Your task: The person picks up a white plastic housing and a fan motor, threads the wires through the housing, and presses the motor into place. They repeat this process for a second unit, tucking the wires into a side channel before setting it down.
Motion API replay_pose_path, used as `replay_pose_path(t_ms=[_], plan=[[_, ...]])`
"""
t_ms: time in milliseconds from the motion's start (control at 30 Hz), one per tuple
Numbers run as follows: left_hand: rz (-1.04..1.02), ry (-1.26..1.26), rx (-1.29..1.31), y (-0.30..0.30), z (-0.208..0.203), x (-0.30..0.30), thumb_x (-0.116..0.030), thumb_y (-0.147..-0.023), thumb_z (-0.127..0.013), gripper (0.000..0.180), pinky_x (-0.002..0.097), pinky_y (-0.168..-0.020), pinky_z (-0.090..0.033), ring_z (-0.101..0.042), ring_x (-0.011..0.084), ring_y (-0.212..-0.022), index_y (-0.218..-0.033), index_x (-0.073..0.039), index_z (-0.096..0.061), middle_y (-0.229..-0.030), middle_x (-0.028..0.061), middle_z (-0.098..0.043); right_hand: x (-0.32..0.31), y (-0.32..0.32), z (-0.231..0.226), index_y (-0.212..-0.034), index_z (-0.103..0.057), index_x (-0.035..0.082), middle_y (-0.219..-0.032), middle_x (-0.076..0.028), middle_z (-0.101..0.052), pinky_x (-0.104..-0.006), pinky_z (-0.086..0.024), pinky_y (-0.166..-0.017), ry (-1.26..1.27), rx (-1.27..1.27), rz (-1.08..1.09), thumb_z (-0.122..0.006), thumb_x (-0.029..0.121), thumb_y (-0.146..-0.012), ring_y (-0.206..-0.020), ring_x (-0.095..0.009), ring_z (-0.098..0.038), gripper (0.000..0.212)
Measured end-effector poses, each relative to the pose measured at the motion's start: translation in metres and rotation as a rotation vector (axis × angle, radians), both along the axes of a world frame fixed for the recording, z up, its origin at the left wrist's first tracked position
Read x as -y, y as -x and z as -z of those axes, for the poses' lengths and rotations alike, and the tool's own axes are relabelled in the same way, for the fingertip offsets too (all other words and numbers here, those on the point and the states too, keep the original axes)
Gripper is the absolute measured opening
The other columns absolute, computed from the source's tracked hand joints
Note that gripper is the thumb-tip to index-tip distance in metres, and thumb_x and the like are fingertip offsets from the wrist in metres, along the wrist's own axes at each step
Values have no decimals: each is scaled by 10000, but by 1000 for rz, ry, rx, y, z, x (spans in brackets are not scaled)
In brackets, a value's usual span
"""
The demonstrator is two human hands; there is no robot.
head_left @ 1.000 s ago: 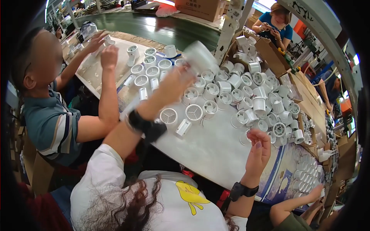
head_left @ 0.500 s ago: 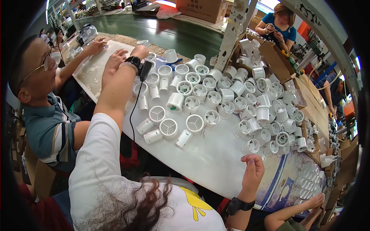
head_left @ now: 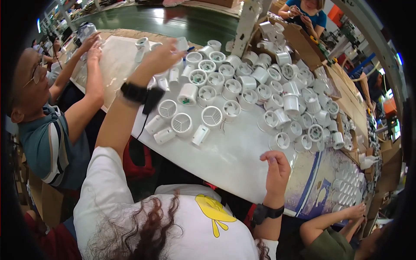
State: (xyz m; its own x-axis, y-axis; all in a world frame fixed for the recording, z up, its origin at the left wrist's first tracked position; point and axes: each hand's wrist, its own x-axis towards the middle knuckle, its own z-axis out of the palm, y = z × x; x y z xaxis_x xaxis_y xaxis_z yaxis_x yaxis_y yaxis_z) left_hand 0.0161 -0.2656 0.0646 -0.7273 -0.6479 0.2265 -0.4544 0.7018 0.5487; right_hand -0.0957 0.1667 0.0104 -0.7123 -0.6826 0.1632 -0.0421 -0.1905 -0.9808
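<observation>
My left hand [head_left: 161, 57] is smeared by motion above the far part of the table, beside a white cylindrical housing [head_left: 182, 43]; whether its fingers hold anything is unclear. Under and around that arm sit white round housings with slatted fronts [head_left: 182, 124] and small white tubes [head_left: 200, 135]. Raised over the table's near edge, my right hand [head_left: 277, 171] has its fingers curled together, with nothing visible in them. To the right of the slatted pieces stand several white fan housings [head_left: 232, 109], some with green circuit boards [head_left: 198, 77] inside.
A large heap of white fan housings [head_left: 291, 104] spreads across the right, with an open carton [head_left: 299, 43] behind. A metal post [head_left: 248, 28] rises at the far edge before a green conveyor [head_left: 130, 16]. Co-workers sit left [head_left: 52, 125], right [head_left: 331, 229] and across [head_left: 305, 15].
My left hand has shifted right, away from a white housing at the table's far side. My right hand keeps its curled pose. The whole view has shifted, and the left co-worker's hands have moved together.
</observation>
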Motion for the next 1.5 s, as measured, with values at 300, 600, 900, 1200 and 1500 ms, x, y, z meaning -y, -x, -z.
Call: replay_pose_path(t_ms=[300,600,900,1200,1500], plan=[[356,294,423,-6,16,-173,-324,-750,-763,557,388,-713,-526,-638,322,-878,-1173,-46,-529,-1043,155,-581,-2,-13,-8,-988,-595,-19,-913,-83,-632,-288,-460,-817,-15,2,-125,-516,35,-934,-874,-151,-582,110],[332,175,234,-24,29,-210,-257,-763,-744,619,403,-750,-521,-635,344,-869,-1296,-100,-470,-1160,143,-531,103,32,-2,-1134,-608,128,-1186,-105,-566,-373,-510,-834,-285,-1017,-73,-705,71,-757,-989,-297,-598,393],[334,1,79,-37,38,-223,-248,-786,-725,673,414,-706,-530,-640,337,-786,-1378,-137,-427,-1164,176,-534,87,42,-10,-1144,-617,129,-1060,-112,-563,-377,-505,-799,-431,-1079,-26,-764,142,-694,-952,-304,-589,473],[519,382,-49,-19,46,-243,-213,-837,-695,661,369,-765,-508,-632,278,-852,-1418,-142,-388,-1120,150,-562,-30,12,-21,-1110,-635,122,-997,-91,-554,-320,-483,-727,-618,-909,209,-751,108,-697,-850,-232,-576,430],[580,-954,-274,-12,59,-244,-242,-949,-588,568,284,-828,-479,-578,150,-950,-1432,-73,-342,-1154,83,-580,-43,10,30,-1146,-503,43,-1071,-120,-537,-296,-475,-719,-351,-542,267,-764,94,-705,-858,-237,-571,515]])
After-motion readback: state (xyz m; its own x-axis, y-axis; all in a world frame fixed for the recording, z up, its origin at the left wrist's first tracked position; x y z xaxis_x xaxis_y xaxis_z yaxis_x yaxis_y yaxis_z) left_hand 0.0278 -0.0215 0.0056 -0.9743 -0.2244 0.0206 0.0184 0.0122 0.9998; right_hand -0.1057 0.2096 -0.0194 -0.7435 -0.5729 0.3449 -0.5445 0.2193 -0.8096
